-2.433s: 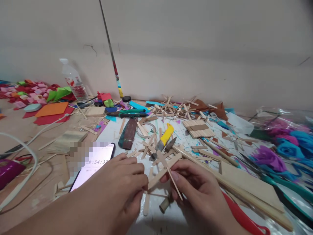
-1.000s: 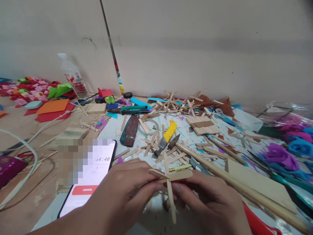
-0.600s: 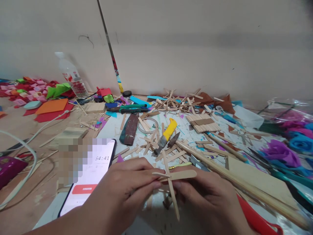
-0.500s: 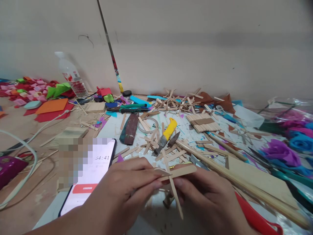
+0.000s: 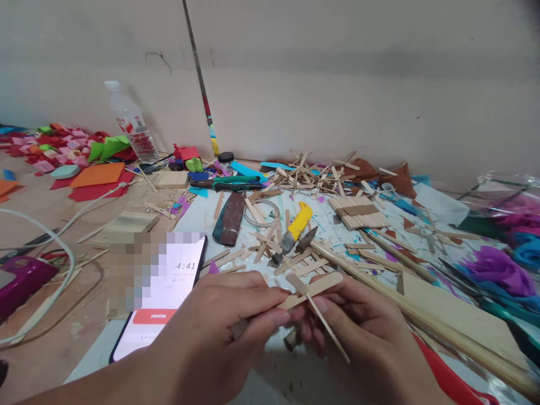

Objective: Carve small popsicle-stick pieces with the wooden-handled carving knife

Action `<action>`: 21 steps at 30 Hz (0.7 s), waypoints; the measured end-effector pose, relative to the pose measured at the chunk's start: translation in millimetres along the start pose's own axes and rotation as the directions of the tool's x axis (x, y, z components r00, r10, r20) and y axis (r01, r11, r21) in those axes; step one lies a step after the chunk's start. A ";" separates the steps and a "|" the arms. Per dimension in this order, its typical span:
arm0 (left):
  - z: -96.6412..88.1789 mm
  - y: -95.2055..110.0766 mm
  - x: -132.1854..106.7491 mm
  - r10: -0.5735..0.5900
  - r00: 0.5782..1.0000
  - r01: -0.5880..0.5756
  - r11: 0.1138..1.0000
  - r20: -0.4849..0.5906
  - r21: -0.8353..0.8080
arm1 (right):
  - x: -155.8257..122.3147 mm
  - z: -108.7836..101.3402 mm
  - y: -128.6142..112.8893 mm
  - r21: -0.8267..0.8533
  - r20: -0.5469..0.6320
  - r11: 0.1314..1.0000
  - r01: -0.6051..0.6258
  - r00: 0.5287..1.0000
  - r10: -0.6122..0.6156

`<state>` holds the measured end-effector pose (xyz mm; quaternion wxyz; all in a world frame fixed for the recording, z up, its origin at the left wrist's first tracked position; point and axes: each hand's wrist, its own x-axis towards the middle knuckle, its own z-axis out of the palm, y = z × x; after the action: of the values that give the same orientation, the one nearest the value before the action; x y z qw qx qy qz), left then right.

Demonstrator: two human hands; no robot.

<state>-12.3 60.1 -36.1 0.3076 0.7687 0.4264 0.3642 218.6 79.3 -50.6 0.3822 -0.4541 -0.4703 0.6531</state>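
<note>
The crossed craft sticks (image 5: 317,288) are pinched by one end in the left hand (image 5: 238,320), at whose two o'clock they lie; by the right hand (image 5: 365,326) they are gripped at its ten o'clock, beside the thumb.

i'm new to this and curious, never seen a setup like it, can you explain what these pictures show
There is no machine here, only a person working bare-handed. Every picture comes from one camera worn on the head, looking forward and down. The left hand and the right hand together hold crossed flat pale wooden craft sticks above a cluttered work surface. A black-edged phone with a lit screen lies at the left. Farther back are a metal tool with a yellow handle, a banded bundle of pale wooden sticks and a clear plastic bottle.
</note>
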 end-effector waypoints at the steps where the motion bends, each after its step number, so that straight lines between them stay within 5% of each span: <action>1: -0.5 -0.1 0.2 -0.006 1.000 0.006 1.000 0.008 -0.003 | 0.2 -0.1 0.4 0.005 -0.001 1.000 0.010 1.000 -0.010; 21: 4.3 -3.9 -3.7 0.006 1.000 -0.004 0.998 0.022 -0.069 | 5.1 -11.8 15.1 -0.140 0.024 0.984 0.110 0.994 -0.108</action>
<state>-11.8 57.8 -42.6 0.3377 0.7628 0.4082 0.3708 227.2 83.2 -68.0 0.3804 -0.4481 -0.5426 0.6001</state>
